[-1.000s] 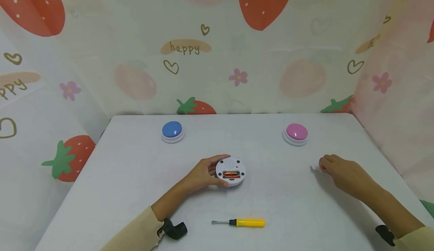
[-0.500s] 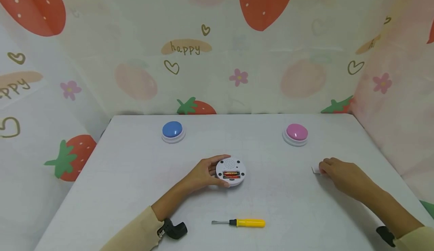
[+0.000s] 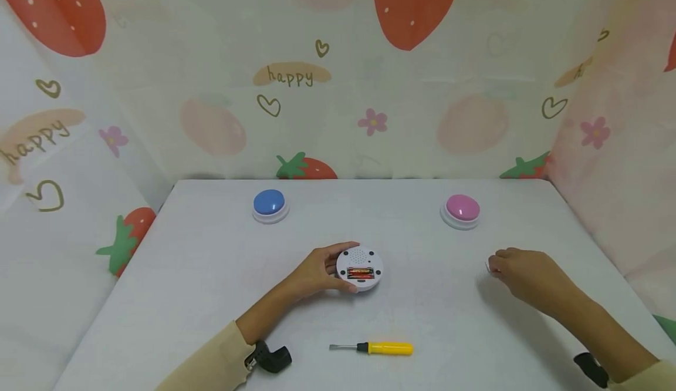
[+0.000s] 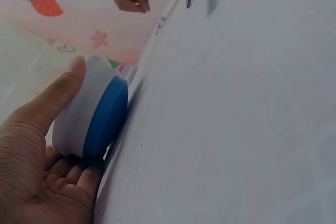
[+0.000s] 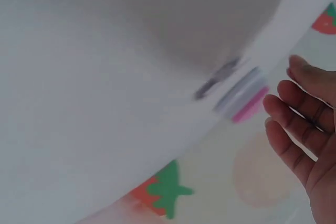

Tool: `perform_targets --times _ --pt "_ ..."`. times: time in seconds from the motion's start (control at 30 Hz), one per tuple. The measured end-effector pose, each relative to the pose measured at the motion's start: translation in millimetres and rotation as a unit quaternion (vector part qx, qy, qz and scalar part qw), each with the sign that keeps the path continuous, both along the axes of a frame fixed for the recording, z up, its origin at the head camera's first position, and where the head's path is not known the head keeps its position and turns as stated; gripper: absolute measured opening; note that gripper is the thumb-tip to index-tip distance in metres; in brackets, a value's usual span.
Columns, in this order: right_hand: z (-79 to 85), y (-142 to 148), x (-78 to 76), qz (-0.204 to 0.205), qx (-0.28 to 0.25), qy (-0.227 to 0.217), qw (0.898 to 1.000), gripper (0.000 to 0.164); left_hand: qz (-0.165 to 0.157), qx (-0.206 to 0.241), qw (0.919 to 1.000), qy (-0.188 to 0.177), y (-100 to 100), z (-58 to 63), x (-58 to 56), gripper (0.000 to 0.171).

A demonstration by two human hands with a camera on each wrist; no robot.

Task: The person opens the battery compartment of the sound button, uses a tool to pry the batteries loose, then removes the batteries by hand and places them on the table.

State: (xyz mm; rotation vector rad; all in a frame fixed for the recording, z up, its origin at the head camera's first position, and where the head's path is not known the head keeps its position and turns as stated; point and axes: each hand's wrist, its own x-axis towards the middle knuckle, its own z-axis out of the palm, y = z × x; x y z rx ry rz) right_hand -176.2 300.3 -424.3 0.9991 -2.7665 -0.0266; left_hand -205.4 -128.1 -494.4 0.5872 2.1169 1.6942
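My left hand (image 3: pixel 320 272) grips a round push button (image 3: pixel 360 257) from its left side, thumb at the near edge. The button lies upside down, its white base showing two batteries in an uncovered compartment and speaker holes. In the left wrist view its blue top (image 4: pixel 109 119) faces the table. At the right, my right hand (image 3: pixel 530 276) hovers just above the table with loosely bent fingers and nothing between them in the right wrist view. A small flat piece (image 5: pixel 217 81), blurred, lies on the table below it. The hand mostly hides this piece in the head view.
A screwdriver (image 3: pixel 371 348) with a yellow handle lies near the front of the white table (image 3: pixel 211 297). Toward the back stand a blue push button (image 3: pixel 270 205) at left and a pink push button (image 3: pixel 461 211) at right. Strawberry-print cloth (image 3: pixel 338 86) hangs behind.
My right hand has set the small white piece down, let it go and risen slightly leftward over it. The left hand and its push button have stayed in place.
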Motion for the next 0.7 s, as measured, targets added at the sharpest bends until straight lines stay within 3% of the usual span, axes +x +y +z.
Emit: perform_targets --times 0.33,0.7 --pt "20.6 -74.2 32.9 0.073 -0.045 -0.007 0.996 0.014 0.001 -0.001 1.0 0.001 -1.4 -4.8 0.6 0.088" --pt "18.1 -131.4 57.4 0.127 -0.03 -0.093 0.987 0.015 -0.008 0.003 1.0 0.004 -3.2 -1.0 -3.0 0.088"
